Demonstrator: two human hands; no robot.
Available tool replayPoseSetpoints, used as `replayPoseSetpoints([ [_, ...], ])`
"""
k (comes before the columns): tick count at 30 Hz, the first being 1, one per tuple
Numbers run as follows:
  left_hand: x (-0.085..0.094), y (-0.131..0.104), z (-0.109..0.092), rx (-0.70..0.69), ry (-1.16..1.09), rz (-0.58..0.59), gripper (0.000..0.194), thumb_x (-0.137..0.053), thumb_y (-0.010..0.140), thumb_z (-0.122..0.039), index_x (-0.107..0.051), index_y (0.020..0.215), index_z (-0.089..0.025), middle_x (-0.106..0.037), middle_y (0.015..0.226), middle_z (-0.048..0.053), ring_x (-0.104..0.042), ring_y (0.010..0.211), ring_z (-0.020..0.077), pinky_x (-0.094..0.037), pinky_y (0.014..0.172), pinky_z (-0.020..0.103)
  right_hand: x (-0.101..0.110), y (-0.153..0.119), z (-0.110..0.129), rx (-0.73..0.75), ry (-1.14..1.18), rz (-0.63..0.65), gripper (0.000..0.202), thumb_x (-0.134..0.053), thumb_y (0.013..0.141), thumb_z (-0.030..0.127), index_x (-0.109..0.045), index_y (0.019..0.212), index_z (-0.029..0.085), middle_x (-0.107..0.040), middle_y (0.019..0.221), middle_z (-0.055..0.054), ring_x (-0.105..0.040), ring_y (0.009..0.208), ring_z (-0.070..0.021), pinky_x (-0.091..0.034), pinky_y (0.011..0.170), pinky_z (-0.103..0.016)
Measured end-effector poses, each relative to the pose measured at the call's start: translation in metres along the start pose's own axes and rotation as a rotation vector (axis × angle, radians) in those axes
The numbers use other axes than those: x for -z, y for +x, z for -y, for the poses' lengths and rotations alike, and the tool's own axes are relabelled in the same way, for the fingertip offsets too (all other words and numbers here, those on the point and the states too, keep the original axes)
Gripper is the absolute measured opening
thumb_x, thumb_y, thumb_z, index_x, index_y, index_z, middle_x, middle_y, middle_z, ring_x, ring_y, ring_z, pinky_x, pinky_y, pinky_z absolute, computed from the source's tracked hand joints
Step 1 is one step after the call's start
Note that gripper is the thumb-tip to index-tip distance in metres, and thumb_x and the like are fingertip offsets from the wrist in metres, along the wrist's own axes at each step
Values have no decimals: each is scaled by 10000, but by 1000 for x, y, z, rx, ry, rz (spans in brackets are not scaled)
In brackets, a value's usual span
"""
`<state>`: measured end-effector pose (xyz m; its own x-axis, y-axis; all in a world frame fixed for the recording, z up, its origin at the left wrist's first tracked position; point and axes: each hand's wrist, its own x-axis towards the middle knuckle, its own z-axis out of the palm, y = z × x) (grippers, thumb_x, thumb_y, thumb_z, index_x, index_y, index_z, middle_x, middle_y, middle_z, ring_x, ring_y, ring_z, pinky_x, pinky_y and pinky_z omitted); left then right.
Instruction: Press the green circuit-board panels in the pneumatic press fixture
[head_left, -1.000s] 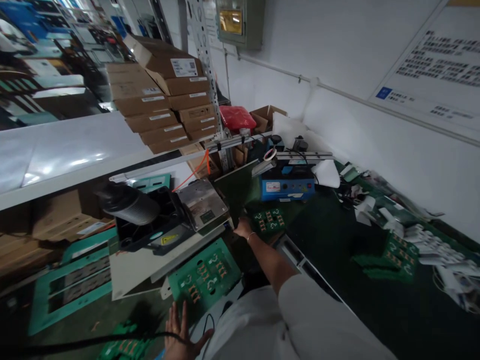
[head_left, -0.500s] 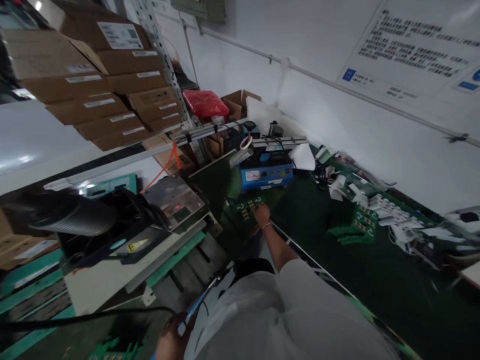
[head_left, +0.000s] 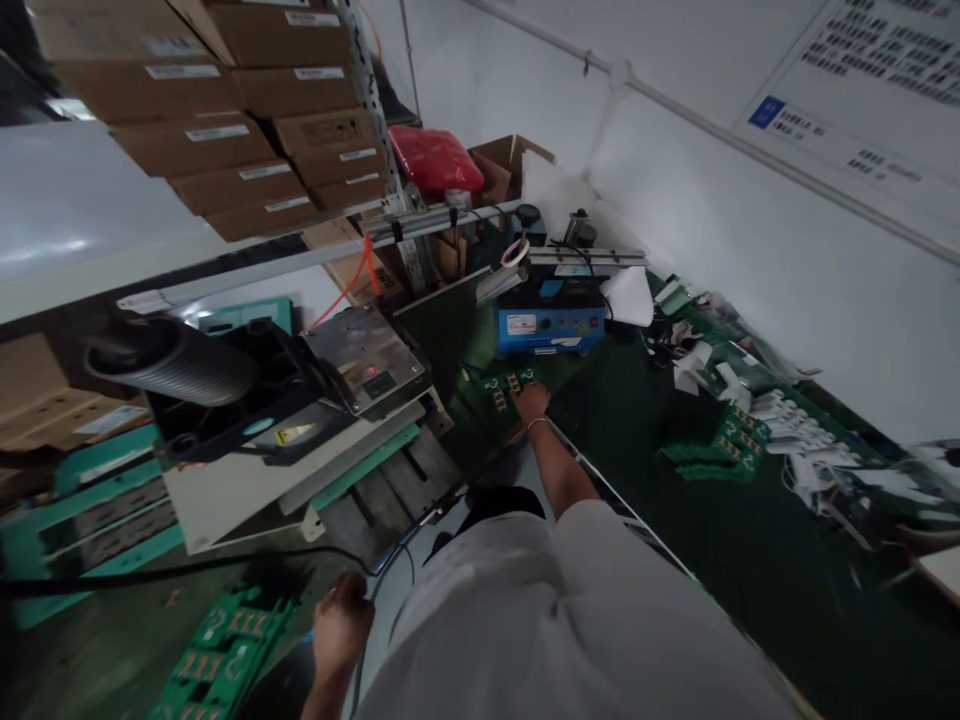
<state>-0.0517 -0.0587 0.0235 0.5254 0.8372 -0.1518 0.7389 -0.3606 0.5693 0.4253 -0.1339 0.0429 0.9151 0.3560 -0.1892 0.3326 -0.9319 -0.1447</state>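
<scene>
My right hand reaches forward to a flat green circuit board with copper-coloured marks, its fingers over the board's right side. The board lies on the dark green bench top in front of a blue machine. At the lower left, my left hand is curled into a loose fist beside a dark cable. Whatever its fingers hold, if anything, is hidden. Left of that hand lies a stack of green circuit boards.
A stack of more green boards stands on the right bench, beside a row of white parts. A metal-topped device and a black ribbed cylinder are at left. Cardboard boxes are piled above them.
The camera view has tipped downward, bringing more of the lower-left boards into sight. My left hand has shifted slightly left, towards those boards. My right hand stays at the same board.
</scene>
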Motion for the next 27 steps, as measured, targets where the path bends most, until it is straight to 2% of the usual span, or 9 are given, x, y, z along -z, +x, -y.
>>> replayPoseSetpoints([
  [3,3,-6,5,121,45,17,66,-520,518,-270,-472,563,-268,-601,591,73,-587,617,288,-400,580,365,2,1,6,-30,-33,9,468,-643,976,433,-731,1247,62,-657,1324,-271,-610,1266,-338,-475,1034,-424],
  [6,2,-10,11,158,46,7,75,-505,558,-291,-538,622,-269,-630,638,79,-601,634,302,-401,575,367,4,3,10,-39,-47,30,406,-633,980,401,-763,1200,85,-674,1307,-267,-623,1263,-339,-482,1039,-444],
  [10,-1,-10,15,40,12,-129,194,-479,660,-325,-629,759,-250,-677,726,102,-658,716,322,-510,711,430,6,5,13,-19,-55,47,362,-612,981,373,-780,1176,118,-694,1301,-241,-630,1259,-326,-471,1056,-465],
  [14,1,-6,20,-83,6,-240,242,-474,753,-360,-647,875,-242,-721,893,118,-695,868,323,-552,847,457,9,3,15,-11,-57,43,370,-608,970,368,-779,1174,111,-687,1314,-241,-626,1257,-336,-475,1043,-480],
  [20,12,18,33,-125,18,-362,257,-469,860,-468,-614,900,-260,-672,875,84,-670,892,313,-559,878,471,25,-5,14,-15,-9,-17,392,-639,947,372,-773,1156,68,-692,1273,-239,-622,1229,-330,-459,1041,-451],
  [23,17,34,28,-109,9,-356,292,-489,859,-475,-623,918,-223,-660,903,97,-672,933,311,-553,914,464,33,-18,8,31,-27,-41,443,-598,970,427,-770,1154,63,-697,1246,-227,-623,1206,-315,-442,1029,-427],
  [27,21,58,13,-110,3,-335,308,-545,882,-435,-645,1043,-192,-660,1087,132,-653,1082,316,-526,1013,473,33,-37,-2,103,-59,-100,425,-604,943,464,-794,1091,114,-719,1173,-208,-651,1155,-325,-459,958,-426],
])
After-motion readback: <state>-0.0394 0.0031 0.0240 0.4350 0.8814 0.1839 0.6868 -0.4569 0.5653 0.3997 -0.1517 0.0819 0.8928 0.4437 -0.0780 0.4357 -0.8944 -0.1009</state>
